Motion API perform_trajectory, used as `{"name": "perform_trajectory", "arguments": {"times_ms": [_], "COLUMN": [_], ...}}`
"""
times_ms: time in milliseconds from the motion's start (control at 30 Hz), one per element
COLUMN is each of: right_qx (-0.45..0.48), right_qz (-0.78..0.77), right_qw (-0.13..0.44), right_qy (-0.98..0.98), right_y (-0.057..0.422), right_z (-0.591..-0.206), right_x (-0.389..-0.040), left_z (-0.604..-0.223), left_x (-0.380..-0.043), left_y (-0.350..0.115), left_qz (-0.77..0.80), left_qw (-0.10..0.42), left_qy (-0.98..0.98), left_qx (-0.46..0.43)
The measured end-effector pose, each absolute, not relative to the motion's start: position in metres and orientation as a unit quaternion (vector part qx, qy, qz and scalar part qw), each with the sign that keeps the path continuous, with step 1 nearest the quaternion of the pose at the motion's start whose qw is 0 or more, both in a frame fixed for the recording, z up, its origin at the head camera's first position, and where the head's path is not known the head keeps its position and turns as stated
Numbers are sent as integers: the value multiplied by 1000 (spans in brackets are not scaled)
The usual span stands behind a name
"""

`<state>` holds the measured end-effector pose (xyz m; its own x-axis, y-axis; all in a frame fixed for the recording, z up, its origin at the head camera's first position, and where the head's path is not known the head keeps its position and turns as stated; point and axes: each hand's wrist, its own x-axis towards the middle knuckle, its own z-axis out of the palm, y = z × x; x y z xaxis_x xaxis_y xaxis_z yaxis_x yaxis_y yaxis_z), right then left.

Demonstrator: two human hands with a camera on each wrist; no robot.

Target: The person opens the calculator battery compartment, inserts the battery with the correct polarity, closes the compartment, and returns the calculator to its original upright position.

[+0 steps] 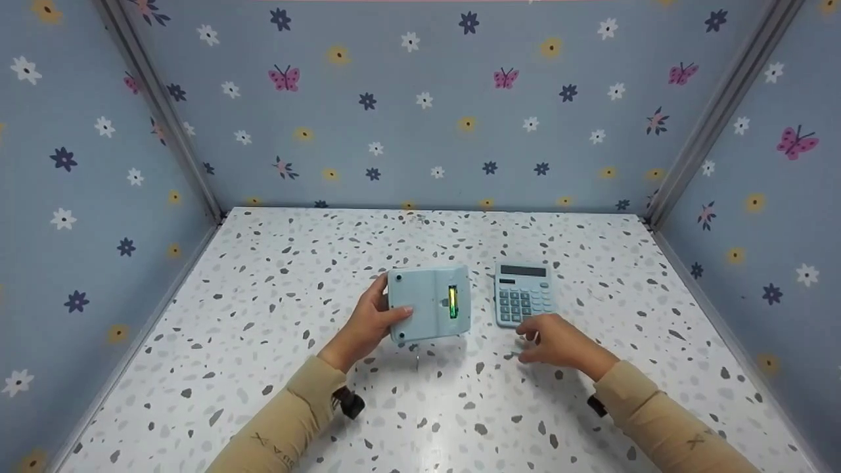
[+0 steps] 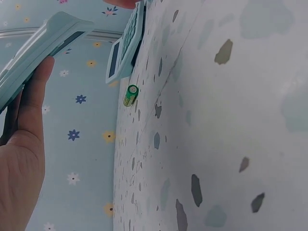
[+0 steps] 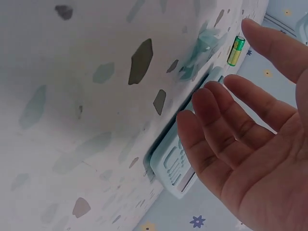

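My left hand (image 1: pixel 368 322) grips a light-blue calculator (image 1: pixel 420 305), thumb on its back, which faces up. A green-and-yellow battery (image 1: pixel 453 302) shows in the open slot of that back. My right hand (image 1: pixel 558 338) hovers over the table at the near edge of a second calculator (image 1: pixel 525 289), which lies keys up. Its fingers are loosely bent and hold nothing. Under them lies a small pale-blue plastic piece (image 3: pixel 202 48), its exact kind unclear. Both wrist views show a green battery (image 2: pixel 131 95) (image 3: pixel 236 50) lying on the table; the head view does not show it separately.
The white speckled tabletop (image 1: pixel 295 263) carries these things. Blue flowered panels (image 1: pixel 427 98) enclose it at the back and on both sides, with metal posts (image 1: pixel 161 105) at the corners. Dark wrist devices (image 1: pixel 351 402) sit below both sleeves.
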<state>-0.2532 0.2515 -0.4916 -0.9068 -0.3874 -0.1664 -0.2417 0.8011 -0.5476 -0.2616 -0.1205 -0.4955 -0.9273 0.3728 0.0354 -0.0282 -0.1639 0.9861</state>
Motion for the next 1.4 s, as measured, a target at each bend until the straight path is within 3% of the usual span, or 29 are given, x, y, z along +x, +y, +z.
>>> {"name": "perform_trajectory", "arguments": {"times_ms": [733,1400], "right_qx": [-151,-133], "right_qz": [-251,-251], "right_qw": [179,177], "right_qy": [939,942], "right_y": [249,244], "right_z": [-493,-499], "right_x": [-258,-256], "left_z": [-499,-499], "left_x": [-262,-261], "left_y": [-122,-124], "left_qz": [753,752], "left_qw": [134,134], "left_qy": [630,631], "left_qx": [138,135]}}
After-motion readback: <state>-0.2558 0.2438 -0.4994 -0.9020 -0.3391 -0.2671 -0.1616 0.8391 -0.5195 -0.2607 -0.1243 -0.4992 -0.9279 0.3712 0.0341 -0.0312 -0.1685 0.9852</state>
